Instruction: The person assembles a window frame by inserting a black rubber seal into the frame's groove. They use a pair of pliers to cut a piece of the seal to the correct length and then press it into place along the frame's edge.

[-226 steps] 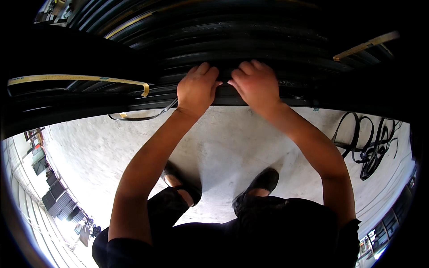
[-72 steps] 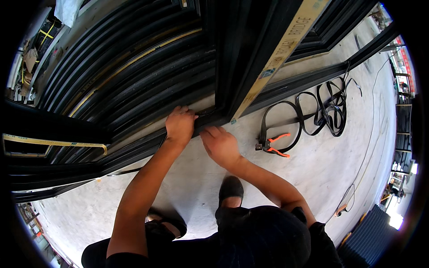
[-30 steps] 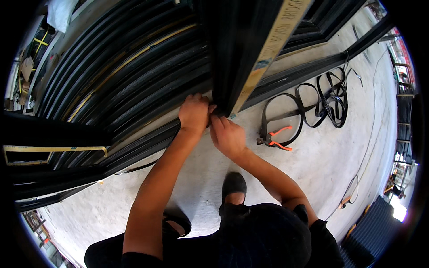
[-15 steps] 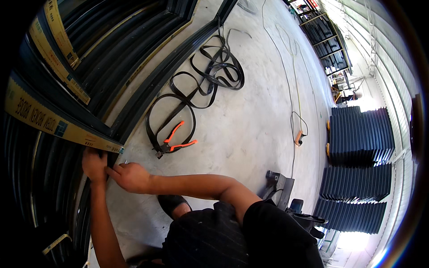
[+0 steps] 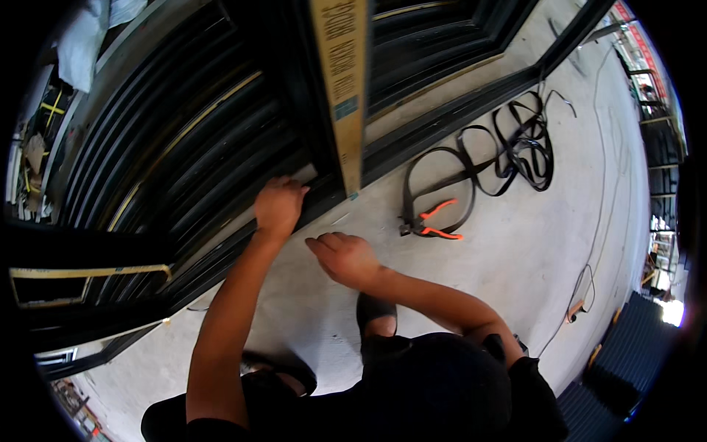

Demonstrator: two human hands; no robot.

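left hand (image 5: 280,208) is over the bottom rail (image 5: 322,202) of the black frames (image 5: 199,158), fingers curled down; whether they pinch anything, can't tell. right hand (image 5: 345,259) is off the rail, above the floor (image 5: 456,295), fingers bunched together, and can't tell if something sits between them. underfoot it's pale grey and scuffed, with orange-handled pliers (image 5: 423,222) lying beside tangled loops of flat black strap (image 5: 543,173). off right, a thin cable near a small orange-brown object (image 5: 576,311), then dark ridged panels (image 5: 626,361) stacked by the edge of view. and the frames: straight ahead, close-set parallel bars sweeping left, printed tan tape (image 5: 342,81) down one upright. left fingertips are hidden; shadow swallows plenty of the bars, their tops are cut off, and the far-left clutter (image 5: 37,155) is hard to make out.
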